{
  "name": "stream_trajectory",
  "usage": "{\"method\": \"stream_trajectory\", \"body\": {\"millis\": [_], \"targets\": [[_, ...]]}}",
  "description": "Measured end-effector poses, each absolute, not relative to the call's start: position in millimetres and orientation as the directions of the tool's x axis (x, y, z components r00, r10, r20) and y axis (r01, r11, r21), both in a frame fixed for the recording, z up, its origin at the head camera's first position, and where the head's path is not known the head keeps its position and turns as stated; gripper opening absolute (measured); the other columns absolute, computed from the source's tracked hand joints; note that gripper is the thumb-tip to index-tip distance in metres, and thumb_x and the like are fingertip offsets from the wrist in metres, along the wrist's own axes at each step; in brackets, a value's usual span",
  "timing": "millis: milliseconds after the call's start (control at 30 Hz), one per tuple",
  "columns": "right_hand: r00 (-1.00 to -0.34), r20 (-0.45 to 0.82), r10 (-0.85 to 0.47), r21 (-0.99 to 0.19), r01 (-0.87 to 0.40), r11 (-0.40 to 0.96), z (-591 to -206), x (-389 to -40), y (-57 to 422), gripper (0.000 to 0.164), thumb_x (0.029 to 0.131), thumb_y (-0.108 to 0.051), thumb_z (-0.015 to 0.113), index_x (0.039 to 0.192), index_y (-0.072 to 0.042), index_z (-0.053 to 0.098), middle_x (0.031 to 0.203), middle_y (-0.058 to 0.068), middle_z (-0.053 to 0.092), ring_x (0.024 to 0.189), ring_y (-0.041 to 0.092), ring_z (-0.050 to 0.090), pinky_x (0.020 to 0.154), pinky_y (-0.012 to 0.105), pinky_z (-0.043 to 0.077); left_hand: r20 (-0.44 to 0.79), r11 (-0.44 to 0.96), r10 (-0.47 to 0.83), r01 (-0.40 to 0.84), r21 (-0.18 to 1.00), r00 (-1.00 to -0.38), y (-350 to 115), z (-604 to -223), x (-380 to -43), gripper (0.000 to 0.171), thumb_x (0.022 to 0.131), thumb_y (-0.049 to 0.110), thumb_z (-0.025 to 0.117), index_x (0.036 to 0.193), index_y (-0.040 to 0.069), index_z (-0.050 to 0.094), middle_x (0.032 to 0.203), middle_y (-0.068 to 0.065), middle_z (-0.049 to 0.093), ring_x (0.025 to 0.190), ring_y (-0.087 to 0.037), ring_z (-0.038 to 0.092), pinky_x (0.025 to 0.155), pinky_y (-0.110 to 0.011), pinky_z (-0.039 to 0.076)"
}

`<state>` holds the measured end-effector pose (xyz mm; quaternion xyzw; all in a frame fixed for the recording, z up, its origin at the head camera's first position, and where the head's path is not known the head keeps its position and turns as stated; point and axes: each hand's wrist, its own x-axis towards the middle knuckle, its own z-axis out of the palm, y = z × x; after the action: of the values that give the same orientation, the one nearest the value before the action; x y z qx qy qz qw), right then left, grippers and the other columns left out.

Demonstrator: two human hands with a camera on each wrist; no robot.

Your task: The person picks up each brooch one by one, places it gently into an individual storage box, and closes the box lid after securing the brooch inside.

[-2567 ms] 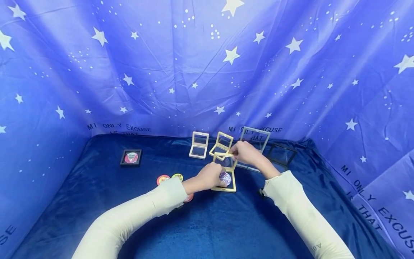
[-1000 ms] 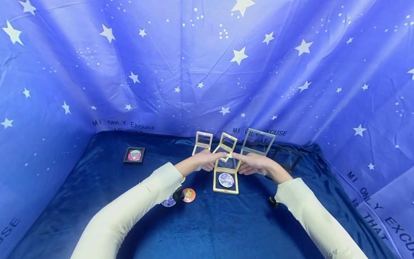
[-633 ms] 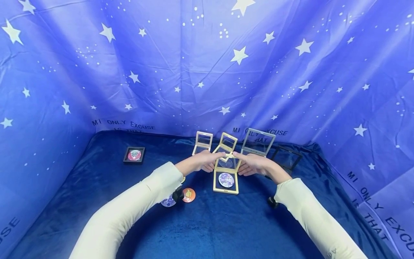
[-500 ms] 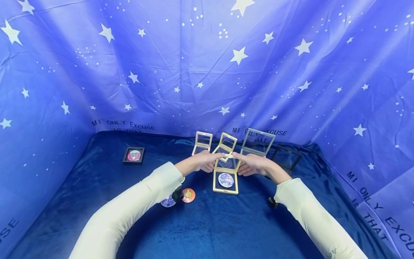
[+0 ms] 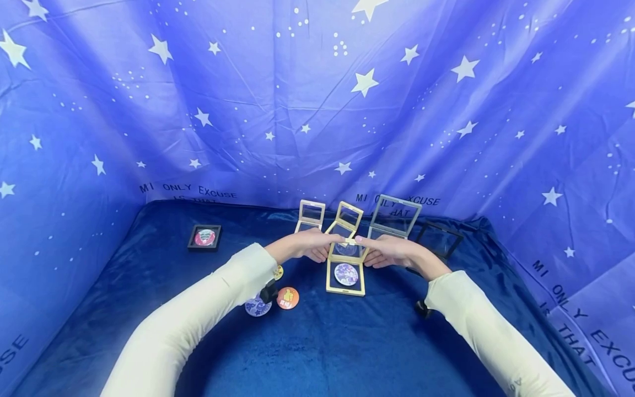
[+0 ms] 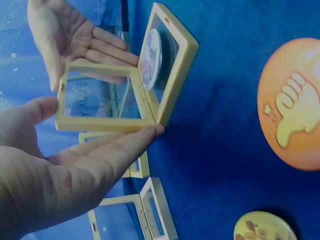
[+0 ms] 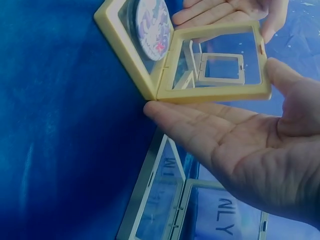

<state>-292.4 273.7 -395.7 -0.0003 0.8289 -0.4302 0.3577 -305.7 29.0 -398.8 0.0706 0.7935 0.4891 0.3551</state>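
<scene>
A yellow-framed clear display case (image 5: pixel 345 294) stands unfolded on the blue cloth, its hinged lid (image 6: pixel 141 121) tilted up. A round purple-and-white badge (image 5: pixel 346 274) lies on the film of its lower half. My left hand (image 5: pixel 310 244) is at the lid's left side, with straight fingers near the hinge and the thumb at the top edge. Mirroring it, my right hand (image 5: pixel 389 251) has its thumb at the top edge and straight fingertips (image 7: pixel 156 111) by the hinge corner. Both palms face inward.
Behind stand a pale pink case (image 5: pixel 312 211), a smaller yellow case (image 5: pixel 349 214), a large grey one (image 5: pixel 395 216) and a black one (image 5: pixel 440 240). Orange (image 5: pixel 288 298), purple (image 5: pixel 258 305) and yellow (image 5: pixel 279 272) badges lie at left. A black case (image 5: pixel 204 246) holding a red badge sits far left.
My left hand has left the purple badge and moved to the lid's left side. My right hand has shifted to its right side. Over the last half second the lid's top edge has come slightly forward.
</scene>
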Motion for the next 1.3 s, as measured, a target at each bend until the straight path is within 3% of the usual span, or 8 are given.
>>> {"method": "stream_trajectory", "body": {"millis": [333, 567, 700, 800, 867, 933, 1167, 1300], "targets": [[-0.765, -0.513, -0.390, -0.735, 0.156, 0.660, -402.5, -284.7, 282.0, 0.072, 0.103, -0.054, 0.052, 0.143, 0.007, 0.052, 0.146, 0.027, 0.055, 0.136, 0.039, 0.054, 0.112, 0.049, 0.045, -0.439, 0.548, 0.539, -0.097, 0.831, -0.719, 19.9, -405.4, -302.8, 0.069, 0.095, 0.049, 0.067, 0.135, -0.007, 0.060, 0.141, -0.022, 0.060, 0.129, -0.034, 0.061, 0.107, -0.041, 0.051], [-0.814, -0.405, -0.416, -0.702, -0.015, 0.713, -411.5, -277.2, 285.9, 0.063, 0.098, -0.053, 0.061, 0.137, -0.003, 0.063, 0.140, 0.018, 0.062, 0.129, 0.031, 0.060, 0.108, 0.050, 0.048, -0.351, 0.612, 0.593, 0.122, 0.782, -0.725, 15.6, -408.8, -296.2, 0.058, 0.092, 0.050, 0.070, 0.125, 0.003, 0.072, 0.135, -0.012, 0.067, 0.122, -0.026, 0.065, 0.104, -0.042, 0.052], [-0.844, -0.334, -0.420, -0.678, -0.095, 0.729, -415.2, -270.7, 283.7, 0.069, 0.093, -0.053, 0.069, 0.136, 0.000, 0.062, 0.135, 0.019, 0.066, 0.125, 0.032, 0.063, 0.104, 0.051, 0.051, -0.273, 0.607, 0.649, 0.267, 0.748, -0.710, 13.8, -413.0, -294.8, 0.045, 0.090, 0.046, 0.074, 0.108, 0.005, 0.079, 0.094, 0.000, 0.074, 0.084, -0.009, 0.064, 0.078, -0.028, 0.054], [-0.853, -0.275, -0.444, -0.668, -0.163, 0.726, -416.8, -265.8, 282.4, 0.073, 0.089, -0.051, 0.075, 0.134, 0.005, 0.062, 0.132, 0.022, 0.067, 0.122, 0.035, 0.065, 0.101, 0.051, 0.053, -0.198, 0.569, 0.698, 0.366, 0.736, -0.688, 13.5, -417.1, -292.5, 0.038, 0.089, 0.042, 0.077, 0.079, 0.005, 0.073, 0.060, 0.009, 0.050, 0.055, -0.005, 0.040, 0.056, -0.020, 0.034], [-0.860, -0.245, -0.447, -0.656, -0.193, 0.730, -418.8, -263.3, 281.5, 0.073, 0.086, -0.049, 0.078, 0.133, 0.005, 0.063, 0.130, 0.022, 0.068, 0.121, 0.035, 0.066, 0.099, 0.050, 0.054, -0.144, 0.543, 0.727, 0.435, 0.718, -0.671, 13.9, -420.1, -290.5, 0.043, 0.088, 0.040, 0.078, 0.065, 0.009, 0.060, 0.053, 0.011, 0.032, 0.049, -0.005, 0.028, 0.052, -0.021, 0.024], [-0.869, -0.222, -0.442, -0.644, -0.210, 0.735, -419.7, -260.5, 280.4, 0.073, 0.084, -0.048, 0.081, 0.131, 0.005, 0.065, 0.128, 0.022, 0.069, 0.119, 0.036, 0.067, 0.097, 0.049, 0.056, -0.097, 0.525, 0.744, 0.488, 0.697, -0.661, 14.6, -422.9, -288.3, 0.047, 0.088, 0.038, 0.079, 0.061, 0.013, 0.051, 0.051, 0.012, 0.030, 0.047, -0.004, 0.026, 0.050, -0.019, 0.022], [-0.910, -0.167, -0.380, -0.639, -0.193, 0.744, -425.7, -251.8, 275.0, 0.074, 0.075, -0.042, 0.090, 0.127, 0.005, 0.067, 0.126, 0.023, 0.070, 0.115, 0.035, 0.070, 0.093, 0.046, 0.058, 0.010, 0.522, 0.741, 0.585, 0.620, -0.672, 18.0, -430.6, -280.2, 0.037, 0.080, 0.035, 0.086, 0.070, 0.007, 0.063, 0.050, 0.012, 0.029, 0.045, -0.002, 0.023, 0.048, -0.018, 0.021], [-0.925, -0.129, -0.358, -0.634, -0.201, 0.747, -431.1, -247.4, 270.6, 0.075, 0.072, -0.038, 0.093, 0.126, 0.006, 0.067, 0.121, 0.022, 0.072, 0.111, 0.033, 0.072, 0.090, 0.043, 0.059, -0.008, 0.575, 0.708, 0.570, 0.586, -0.706, 19.4, -429.2, -274.8, 0.046, 0.076, 0.034, 0.089, 0.101, -0.003, 0.077, 0.057, 0.003, 0.055, 0.051, -0.004, 0.034, 0.052, -0.019, 0.030]]}}
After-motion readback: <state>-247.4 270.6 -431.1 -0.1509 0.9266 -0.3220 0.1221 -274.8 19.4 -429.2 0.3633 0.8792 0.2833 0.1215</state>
